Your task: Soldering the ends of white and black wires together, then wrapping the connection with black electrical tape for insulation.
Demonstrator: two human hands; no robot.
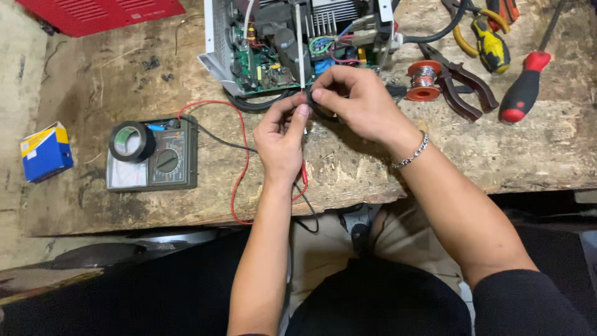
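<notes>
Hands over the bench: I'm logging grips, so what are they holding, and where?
Both the left hand and right hand pinch a small dark part at their fingertips; what it is cannot be told.

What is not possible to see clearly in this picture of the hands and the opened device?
Head view only:
- What the left hand and right hand pinch: hidden by their fingers.
- Opened device: its upper part is cut off by the top edge.
- Multimeter dial: partly covered by the black tape roll, markings too small.
- Pliers and screwdriver: run off the top edge.
</notes>
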